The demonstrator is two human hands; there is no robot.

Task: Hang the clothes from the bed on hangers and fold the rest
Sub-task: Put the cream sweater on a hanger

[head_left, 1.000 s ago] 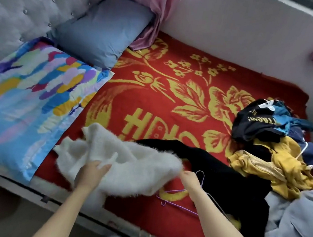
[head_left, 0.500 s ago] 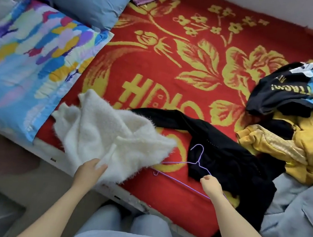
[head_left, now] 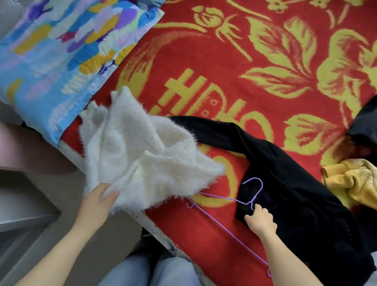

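view: head
left hand (head_left: 98, 199): fingers clamped on the white sweater (head_left: 148, 154) edge, holding it up off the bed edge, likely for loading.
right hand (head_left: 261, 219): curled at the purple hanger (head_left: 223, 197) neck; can't tell if it's closed on the wire.
hanger: flat on the red blanket (head_left: 217, 51), hook on the black garment (head_left: 294, 198), just beside the sweater.

Soft, diffuse light fills the view, bright and without glare; the red woven blanket with yellow flowers (head_left: 272, 86) is saturated; the fluffy white knitted sweater (head_left: 139, 151) and thin purple wire hanger (head_left: 260, 189) read crisp. Shadows are faint; the black knitted garment (head_left: 294, 198) swallows most texture; the wide lens stretches the corners, where the multicoloured brushstroke-print pillow (head_left: 52, 43) looks slightly soft.
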